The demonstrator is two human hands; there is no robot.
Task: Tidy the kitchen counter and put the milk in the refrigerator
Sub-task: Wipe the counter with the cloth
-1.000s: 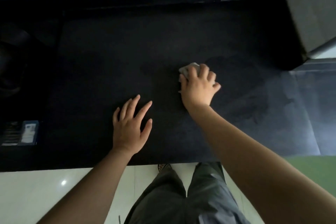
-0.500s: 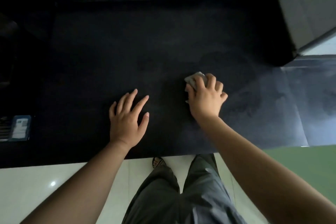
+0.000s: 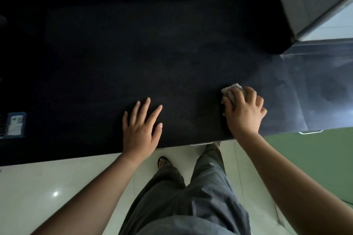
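Observation:
A dark counter [image 3: 133, 53] fills the upper part of the head view. My right hand [image 3: 244, 112] presses a small pale cloth [image 3: 232, 89] flat on the counter near its front edge, right of centre; only the cloth's far end shows past my fingers. My left hand [image 3: 141, 128] lies flat on the counter with its fingers spread and holds nothing. A blue and white carton [image 3: 16, 125] sits at the far left edge of the counter, partly cut off by the frame.
A tall grey appliance [image 3: 305, 2] stands at the back right corner. Right of my right hand the counter surface [image 3: 315, 91] shines with damp streaks. Pale floor tiles [image 3: 47, 187] and my legs lie below the counter edge; a green surface [image 3: 315, 158] is at the lower right.
My right hand has slid the cloth toward me and to the right, closer to the counter's front edge. My left hand stays flat on the counter.

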